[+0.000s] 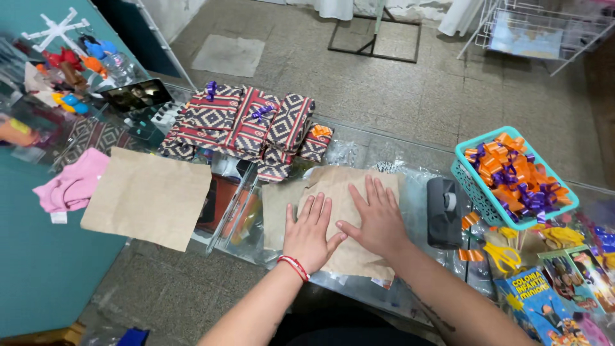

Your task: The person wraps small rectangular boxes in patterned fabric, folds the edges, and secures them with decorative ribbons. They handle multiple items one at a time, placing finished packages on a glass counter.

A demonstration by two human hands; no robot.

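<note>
Left fingers: your left hand (309, 234) lies flat, fingers (318, 210) spread wide and gripping nothing, pressed on the brown paper sheet (351, 211).
Right fingers: your right hand (378, 221) is likewise flat and splayed, holding nothing, palm down on the same sheet, thumb touching the left hand.
Key relation: the sheet lies directly under both hands; its long axis runs away from you toward the patterned bundles (246, 125). The right hand sits nearer the sheet's middle, the left nearer its left edge.
Left of the sheet: a second brown sheet (148, 197), well apart; beyond it a pink cloth (73, 182).
Right of the sheet: a black tape dispenser (444, 211) just beside it; further right a teal basket (471, 186) of orange and purple bows, then yellow scissors (503, 256) and printed cards.
Surface: a glass desk (410, 150), goods visible beneath it.
Room: tiled floor (359, 90) beyond the desk, a white wire rack (544, 29) at the far right.
</note>
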